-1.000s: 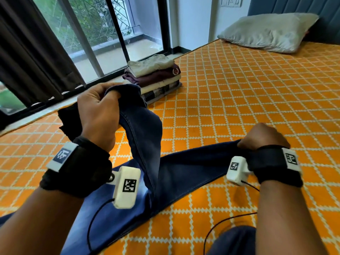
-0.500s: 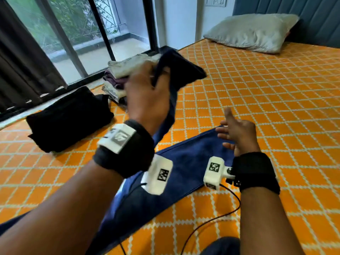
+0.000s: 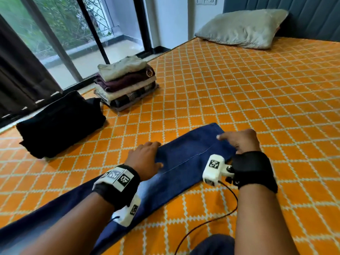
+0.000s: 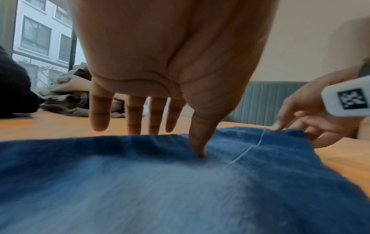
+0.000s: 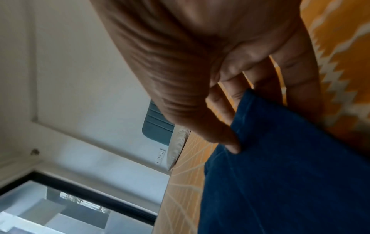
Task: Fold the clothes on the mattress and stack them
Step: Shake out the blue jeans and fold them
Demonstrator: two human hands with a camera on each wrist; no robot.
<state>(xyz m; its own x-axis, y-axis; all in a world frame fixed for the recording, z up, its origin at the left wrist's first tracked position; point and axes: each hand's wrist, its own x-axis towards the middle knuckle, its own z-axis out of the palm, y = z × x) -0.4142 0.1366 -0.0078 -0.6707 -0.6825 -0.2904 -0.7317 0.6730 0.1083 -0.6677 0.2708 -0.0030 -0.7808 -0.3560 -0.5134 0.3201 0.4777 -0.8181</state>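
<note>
We see the blue jeans [image 3: 185, 157] lying flat on the orange-checked mattress [image 3: 257, 107], folded end pointing away from the person. The left hand [image 3: 145, 159] lies released on the denim, fingers straight, thumb [image 4: 197, 142] pressing down on the cloth. The right hand [image 3: 241, 140] pinches the far right corner of the jeans, thumb on top, fingers beneath. A stack of folded clothes [image 3: 127, 83] sits near the window edge of the mattress, with a folded black garment [image 3: 60, 124] just beside it. A grey pillow [image 3: 242, 28] lies at the headboard.
</note>
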